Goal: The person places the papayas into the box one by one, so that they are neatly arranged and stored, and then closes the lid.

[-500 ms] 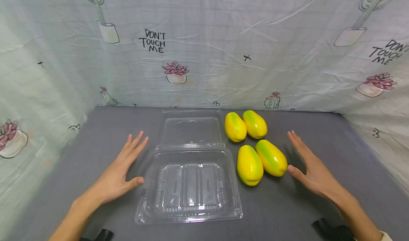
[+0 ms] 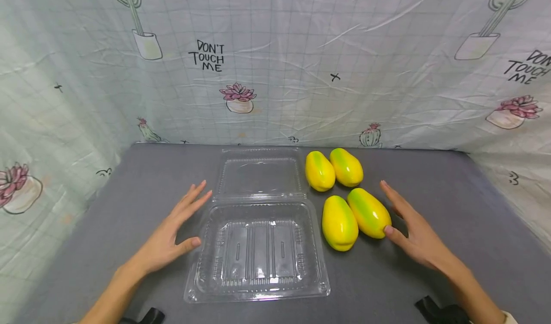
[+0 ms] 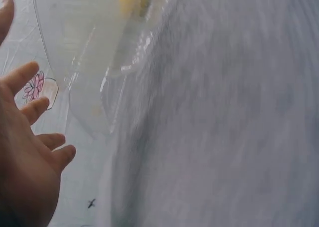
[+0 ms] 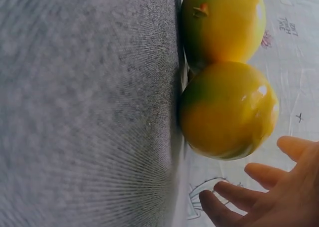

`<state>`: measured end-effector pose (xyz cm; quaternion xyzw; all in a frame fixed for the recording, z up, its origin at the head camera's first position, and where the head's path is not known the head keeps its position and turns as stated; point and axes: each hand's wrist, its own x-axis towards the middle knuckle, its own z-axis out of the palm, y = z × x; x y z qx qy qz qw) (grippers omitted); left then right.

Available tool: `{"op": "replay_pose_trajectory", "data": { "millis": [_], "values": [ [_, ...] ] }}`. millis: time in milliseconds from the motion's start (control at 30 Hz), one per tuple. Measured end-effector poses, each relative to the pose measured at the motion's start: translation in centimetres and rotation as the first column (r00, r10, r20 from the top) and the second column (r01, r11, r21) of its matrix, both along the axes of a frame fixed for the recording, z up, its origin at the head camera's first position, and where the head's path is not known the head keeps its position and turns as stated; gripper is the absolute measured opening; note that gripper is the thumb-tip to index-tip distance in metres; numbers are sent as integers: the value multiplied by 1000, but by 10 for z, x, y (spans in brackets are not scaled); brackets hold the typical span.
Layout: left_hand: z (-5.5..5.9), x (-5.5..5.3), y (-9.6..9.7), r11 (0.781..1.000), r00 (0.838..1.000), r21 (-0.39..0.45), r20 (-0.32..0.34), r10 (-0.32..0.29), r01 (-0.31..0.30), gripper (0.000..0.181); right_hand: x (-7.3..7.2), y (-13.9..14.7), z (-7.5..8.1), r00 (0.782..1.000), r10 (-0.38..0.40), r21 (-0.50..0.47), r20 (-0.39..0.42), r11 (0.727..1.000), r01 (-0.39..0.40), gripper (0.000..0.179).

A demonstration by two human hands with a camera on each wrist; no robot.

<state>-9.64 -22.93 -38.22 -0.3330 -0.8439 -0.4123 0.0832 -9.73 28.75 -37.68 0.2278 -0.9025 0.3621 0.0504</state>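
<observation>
A clear plastic clamshell box point(image 2: 262, 297) lies unfolded on the table, its lid point(image 2: 260, 178) toward the back wall and its deeper tray in front. My left hand point(image 2: 165, 243) hovers at the tray's left edge with fingers spread, holding nothing. On the right, my right hand point(image 2: 415, 231) has its fingers extended and its thumb tip right at the nearest yellow papaya point(image 2: 369, 214), which has a green streak. Beside that fruit lies another papaya point(image 2: 340, 223). Behind them are a third papaya point(image 2: 320, 171) and a fourth one point(image 2: 346, 167). The right wrist view shows the straight fingers point(image 4: 237, 194) close to a papaya point(image 4: 229, 110).
A grey cloth-covered table point(image 2: 366, 286) carries everything. Behind and along both sides hangs a pale curtain point(image 2: 297, 66) printed with cacti and lettering. Black straps point(image 2: 439, 309) show near the wrists at the front edge.
Both hands have moved inward: the left toward the clear tray, the right toward the nearest papaya. The box and fruits keep their places; the head view has shifted slightly.
</observation>
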Motion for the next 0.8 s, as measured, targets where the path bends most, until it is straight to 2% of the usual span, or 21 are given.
{"op": "replay_pose_trajectory", "data": {
  "millis": [233,467,800],
  "values": [
    [-13,-4,3,997,999,61,-18,-40,41,69,-1,3,-6,1000,7,-6,11,1000,-7,73],
    [-22,-5,-2,989,998,139,24,-53,49,67,1,-1,-7,999,19,-29,35,999,-18,74],
    [-28,-4,3,981,993,175,78,-93,78,65,-1,1,-15,1000,-7,50,18,999,6,78]
  ]
}}
